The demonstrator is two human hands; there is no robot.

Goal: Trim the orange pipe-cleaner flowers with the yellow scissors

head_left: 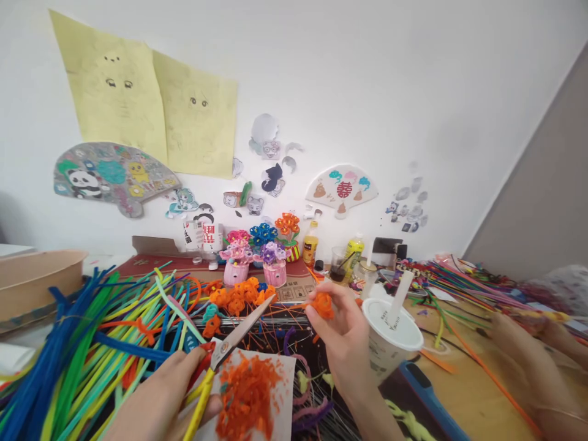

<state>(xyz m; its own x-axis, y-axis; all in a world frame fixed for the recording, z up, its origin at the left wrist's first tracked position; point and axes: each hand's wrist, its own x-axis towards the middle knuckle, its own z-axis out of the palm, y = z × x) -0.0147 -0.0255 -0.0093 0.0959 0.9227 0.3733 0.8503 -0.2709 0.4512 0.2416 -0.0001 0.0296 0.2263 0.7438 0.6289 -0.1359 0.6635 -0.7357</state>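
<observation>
A pair of scissors (pixel 229 349) with yellow and red handles is gripped in the left hand (pixel 160 398), fingers closed through the handles, the blades slightly parted and pointed up and right toward the right hand (pixel 344 337). A small orange pipe-cleaner flower (pixel 321 304) is pinched between the fingertips of the right hand, just above the middle of the desk (pixel 478 392). Below the scissors, one white sheet of paper (pixel 285 392) is covered with orange trimmings (pixel 248 392). Little open room is left: the left side is filled by a spread of pipe cleaners (pixel 92 337) in blue, green and yellow, and another bundle is laid along the right edge. One lidded paper cup (pixel 390 337) with a straw stands just right of the right hand, almost touching it. Two pink pots (pixel 255 272) of flowers are counted at the back, with a cluster of finished orange flowers (pixel 239 297) in front. Another person's hand (pixel 528 355) rests at the far right.
</observation>
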